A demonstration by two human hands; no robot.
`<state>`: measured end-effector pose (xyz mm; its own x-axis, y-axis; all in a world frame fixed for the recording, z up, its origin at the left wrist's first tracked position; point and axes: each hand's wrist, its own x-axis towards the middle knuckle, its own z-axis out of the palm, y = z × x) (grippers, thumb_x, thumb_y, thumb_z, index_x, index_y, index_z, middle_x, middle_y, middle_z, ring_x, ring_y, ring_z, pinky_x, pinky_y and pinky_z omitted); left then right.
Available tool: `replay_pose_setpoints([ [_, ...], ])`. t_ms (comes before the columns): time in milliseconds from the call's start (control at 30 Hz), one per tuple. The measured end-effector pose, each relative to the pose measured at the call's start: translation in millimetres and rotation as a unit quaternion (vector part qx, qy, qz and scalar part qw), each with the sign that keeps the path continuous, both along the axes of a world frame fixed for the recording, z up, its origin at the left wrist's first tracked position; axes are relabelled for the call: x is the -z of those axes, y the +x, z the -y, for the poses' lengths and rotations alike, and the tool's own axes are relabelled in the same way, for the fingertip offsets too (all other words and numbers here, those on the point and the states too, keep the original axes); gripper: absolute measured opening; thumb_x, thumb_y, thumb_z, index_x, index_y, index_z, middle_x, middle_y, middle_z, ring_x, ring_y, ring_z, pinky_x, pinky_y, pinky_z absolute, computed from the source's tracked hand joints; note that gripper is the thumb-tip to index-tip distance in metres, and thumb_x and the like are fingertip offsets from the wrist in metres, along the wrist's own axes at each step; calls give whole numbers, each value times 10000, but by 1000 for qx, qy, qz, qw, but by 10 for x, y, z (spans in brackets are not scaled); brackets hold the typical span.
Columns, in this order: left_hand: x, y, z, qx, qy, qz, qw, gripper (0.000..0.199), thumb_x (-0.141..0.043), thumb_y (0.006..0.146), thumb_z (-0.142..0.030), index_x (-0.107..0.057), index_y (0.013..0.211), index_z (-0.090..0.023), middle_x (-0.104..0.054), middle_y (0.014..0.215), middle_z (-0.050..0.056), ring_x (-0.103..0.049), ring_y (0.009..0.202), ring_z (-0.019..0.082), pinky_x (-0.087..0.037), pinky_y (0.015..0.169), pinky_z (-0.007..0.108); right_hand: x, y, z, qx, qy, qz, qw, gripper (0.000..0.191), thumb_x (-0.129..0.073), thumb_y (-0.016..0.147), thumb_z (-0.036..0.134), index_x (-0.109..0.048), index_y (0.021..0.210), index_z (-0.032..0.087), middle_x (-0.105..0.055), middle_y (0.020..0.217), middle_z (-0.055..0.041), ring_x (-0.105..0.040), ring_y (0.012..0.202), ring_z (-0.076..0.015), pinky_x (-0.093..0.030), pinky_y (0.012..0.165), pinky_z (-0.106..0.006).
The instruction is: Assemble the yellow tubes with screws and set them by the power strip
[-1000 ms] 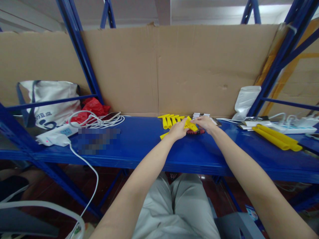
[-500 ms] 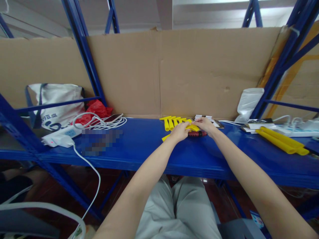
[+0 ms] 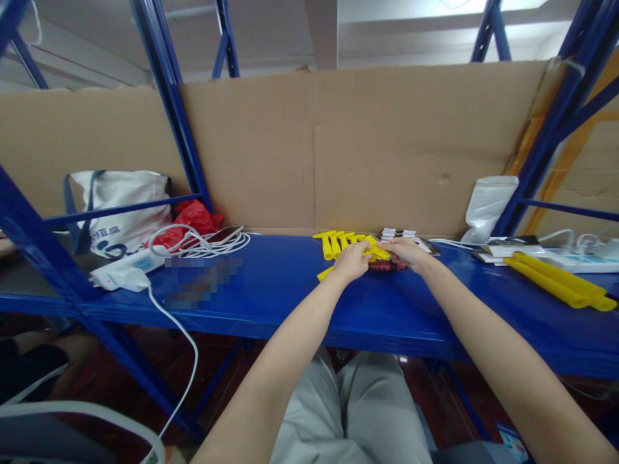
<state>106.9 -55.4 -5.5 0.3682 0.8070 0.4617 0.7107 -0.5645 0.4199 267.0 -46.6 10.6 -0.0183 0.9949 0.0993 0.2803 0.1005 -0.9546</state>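
Note:
My left hand [image 3: 352,261] has its fingers closed on a yellow plastic piece [image 3: 379,252], which lies between both hands. From the other side, my right hand [image 3: 409,252] reaches in with bent fingers at the piece's right end. Just below these fingers is a dark red and black object [image 3: 382,266], partly covered; I cannot tell whether the right hand grips it or the yellow piece. Several yellow tube-like pieces [image 3: 336,247] with flat ends stand in a row behind my left hand. Another bit of yellow [image 3: 325,274] shows beside the left wrist.
Long yellow tubes [image 3: 556,283] lie at the right, near a white power strip [image 3: 563,259]. A white bag [image 3: 489,206] leans on the cardboard [image 3: 387,148]. Leftward are white cables [image 3: 225,245], a red bag [image 3: 198,219], a cloth bag [image 3: 128,200] and a blue shelf post [image 3: 176,122].
The view has tipped slightly upward. My right hand has shifted a little right and down, closer to the dark red object. The left hand stays at the yellow piece.

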Motion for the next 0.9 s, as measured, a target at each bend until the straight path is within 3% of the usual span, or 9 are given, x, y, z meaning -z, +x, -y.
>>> replay_pose_setpoints([
  [400, 3, -12, -19, 0, 1, -6, 1000, 243, -523, 852, -204, -597, 1084, -197, -632, 1174, 72, -557, 1132, 217, -433, 964, 349, -19, -17, 27, -3, -32, -25, 999, 392, -758, 657, 368, -446, 529, 167, -360, 396, 71, -257, 361, -23, -157, 329, -171],
  [700, 9, -20, -35, 2, 14, -17, 1000, 221, -514, 851, -187, -601, 1054, -192, -641, 1148, 71, -567, 1110, 208, -437, 952, 335, -61, 7, 60, -25, -72, -51, 996, 285, -755, 657, 264, -494, 618, 157, -431, 446, 61, -311, 375, -26, -208, 342, -154],
  [900, 34, -20, -51, 9, 27, -22, 999, 272, -517, 852, -187, -597, 1112, -199, -637, 1163, 69, -566, 1116, 212, -431, 966, 343, -44, 30, 67, -50, -75, -46, 995, 312, -756, 644, 291, -471, 620, 165, -381, 419, 83, -271, 359, -21, -169, 339, -161],
])
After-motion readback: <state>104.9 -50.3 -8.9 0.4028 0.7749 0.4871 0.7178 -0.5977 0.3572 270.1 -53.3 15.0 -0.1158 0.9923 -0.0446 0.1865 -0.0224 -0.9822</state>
